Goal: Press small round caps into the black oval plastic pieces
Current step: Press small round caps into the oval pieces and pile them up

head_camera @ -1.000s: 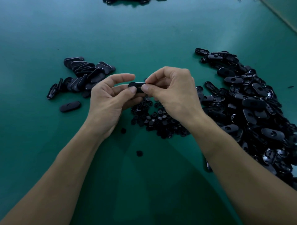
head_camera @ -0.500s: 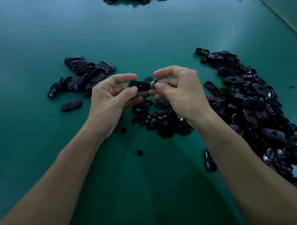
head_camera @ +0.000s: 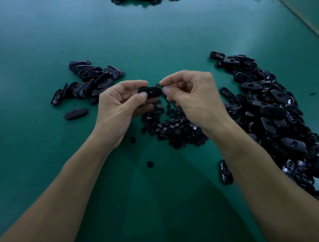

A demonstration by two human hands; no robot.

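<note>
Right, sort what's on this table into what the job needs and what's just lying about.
Job: oval piece in left hand; right hand beside it; cap pile; oval-piece heap; stacked ovals.
Lying about: stray cap; second stray cap; lone oval by right forearm; dark pieces at far edge.

Single view: head-worn wide-angle camera, close above green table (head_camera: 155, 38), facing forward and down; table's right edge crosses top-right corner.
</note>
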